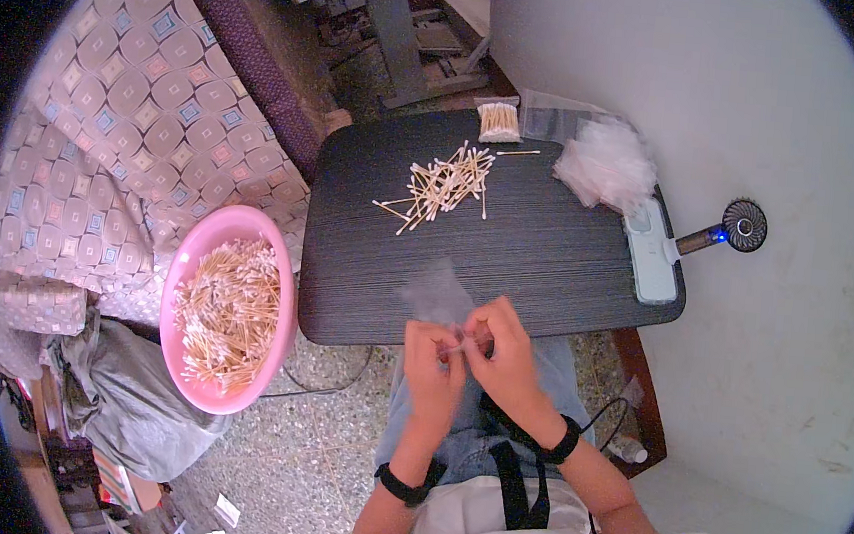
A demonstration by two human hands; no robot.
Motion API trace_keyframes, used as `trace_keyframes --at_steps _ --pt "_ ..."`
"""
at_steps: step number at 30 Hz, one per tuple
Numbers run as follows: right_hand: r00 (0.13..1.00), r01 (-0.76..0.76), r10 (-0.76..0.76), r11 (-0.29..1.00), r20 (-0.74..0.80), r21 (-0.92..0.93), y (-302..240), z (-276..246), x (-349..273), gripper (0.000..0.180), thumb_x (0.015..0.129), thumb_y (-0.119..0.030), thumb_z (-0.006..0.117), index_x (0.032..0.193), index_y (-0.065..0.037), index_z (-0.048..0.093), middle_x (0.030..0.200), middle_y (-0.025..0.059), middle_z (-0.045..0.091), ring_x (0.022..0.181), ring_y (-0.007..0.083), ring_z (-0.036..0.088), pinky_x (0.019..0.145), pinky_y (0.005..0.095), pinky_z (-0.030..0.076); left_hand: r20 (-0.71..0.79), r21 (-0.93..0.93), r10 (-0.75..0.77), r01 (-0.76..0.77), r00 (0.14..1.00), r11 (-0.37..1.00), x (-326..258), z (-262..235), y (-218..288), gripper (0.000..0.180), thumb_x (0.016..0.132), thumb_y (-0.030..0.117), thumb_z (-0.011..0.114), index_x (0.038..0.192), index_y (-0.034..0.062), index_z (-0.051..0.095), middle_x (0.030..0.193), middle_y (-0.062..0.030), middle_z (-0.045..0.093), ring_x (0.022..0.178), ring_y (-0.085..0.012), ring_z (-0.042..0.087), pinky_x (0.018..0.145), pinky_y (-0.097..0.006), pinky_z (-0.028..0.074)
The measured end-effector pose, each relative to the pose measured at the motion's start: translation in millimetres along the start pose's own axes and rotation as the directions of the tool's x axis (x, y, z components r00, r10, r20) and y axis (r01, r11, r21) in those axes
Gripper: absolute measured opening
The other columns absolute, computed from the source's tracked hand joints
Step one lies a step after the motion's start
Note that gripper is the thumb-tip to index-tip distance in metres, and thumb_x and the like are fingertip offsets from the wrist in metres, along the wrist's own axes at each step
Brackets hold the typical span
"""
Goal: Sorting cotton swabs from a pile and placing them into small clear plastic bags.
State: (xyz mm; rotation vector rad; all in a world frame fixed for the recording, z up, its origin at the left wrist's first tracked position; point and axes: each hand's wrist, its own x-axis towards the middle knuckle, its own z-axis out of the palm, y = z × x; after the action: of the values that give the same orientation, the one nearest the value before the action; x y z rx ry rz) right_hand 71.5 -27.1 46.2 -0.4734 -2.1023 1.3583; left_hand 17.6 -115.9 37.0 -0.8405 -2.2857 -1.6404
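Observation:
My left hand (433, 360) and my right hand (503, 345) meet over the near edge of the dark table. Both are closed, fingertips pinching one end of a clear plastic bag (437, 293). The bag's far part spreads out over the tabletop and looks blurred. Beyond it lies a loose heap of cotton swabs (445, 188), with wooden sticks and white tips. At the table's far edge sits a clear bag packed with cotton swabs (500, 122). A pile of clear plastic bags (608, 164) rests at the far right corner.
A pink basin (288, 306) full of cotton swabs stands left of the table (537, 266). On the table's right edge, a pale phone-like slab (651, 260) lies beside a small handheld fan (743, 226). A white wall (782, 345) rises on the right; patterned fabric (189, 98) covers the left.

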Motion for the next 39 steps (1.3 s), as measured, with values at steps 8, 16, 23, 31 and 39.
trace_keyframes --at_steps 8,16,23,31,39 --pt "0.992 0.1 -0.1 0.995 0.074 0.001 14 5 4 0.021 0.071 0.004 0.065 0.087 -0.003 0.051 0.087 0.008 0.05 0.068 0.0168 0.054 0.06 0.0257 0.045 -0.055 0.028 0.004 -0.003 0.998 1.0 16 -13 -20 0.016 0.073 -0.007 0.06 0.072 0.0038 0.048 0.073 -0.0068 0.048 0.065 -0.0172 0.046 0.057 -0.027 0.039" --pt "0.946 0.19 -0.104 0.944 0.306 -0.269 -2 -19 61 0.047 0.073 -0.006 0.069 0.115 -0.007 0.048 0.109 0.0144 0.047 0.101 0.0291 0.053 0.087 0.039 0.045 -0.14 0.247 -0.05 0.084 0.989 0.965 51 -43 -73 0.013 0.074 -0.005 0.063 0.078 0.0005 0.052 0.079 -0.0098 0.05 0.065 -0.0208 0.05 0.06 -0.031 0.043" --pt "0.943 0.225 0.043 0.653 0.331 -0.724 13 11 134 0.072 0.067 -0.009 0.074 0.131 -0.014 0.041 0.13 0.0174 0.04 0.113 0.041 0.046 0.09 0.05 0.043 0.01 0.142 0.06 -0.061 0.998 0.988 72 -43 -86 0.025 0.069 -0.006 0.059 0.093 0.001 0.058 0.095 -0.0121 0.051 0.082 -0.0234 0.052 0.068 -0.031 0.045" --pt "0.859 0.442 0.074 0.393 0.507 -0.806 65 42 194 0.066 0.084 -0.023 0.056 0.143 -0.022 0.027 0.148 0.0157 0.022 0.135 0.0444 0.02 0.103 0.064 0.021 0.08 0.143 0.023 -0.035 0.996 0.989 70 -40 -90 0.017 0.077 0.003 0.065 0.094 0.0026 0.06 0.102 -0.0113 0.053 0.092 -0.0252 0.053 0.081 -0.034 0.043" --pt "0.687 0.523 0.232 0.499 0.688 -0.691 61 21 197 0.068 0.088 -0.029 0.055 0.145 -0.019 0.019 0.15 0.0158 0.018 0.134 0.045 0.022 0.109 0.0525 0.023 0.072 0.283 0.071 -0.088 0.995 0.955 64 -38 -92 0.012 0.078 0.006 0.066 0.089 0.0028 0.062 0.102 -0.0121 0.055 0.098 -0.029 0.053 0.085 -0.037 0.042"
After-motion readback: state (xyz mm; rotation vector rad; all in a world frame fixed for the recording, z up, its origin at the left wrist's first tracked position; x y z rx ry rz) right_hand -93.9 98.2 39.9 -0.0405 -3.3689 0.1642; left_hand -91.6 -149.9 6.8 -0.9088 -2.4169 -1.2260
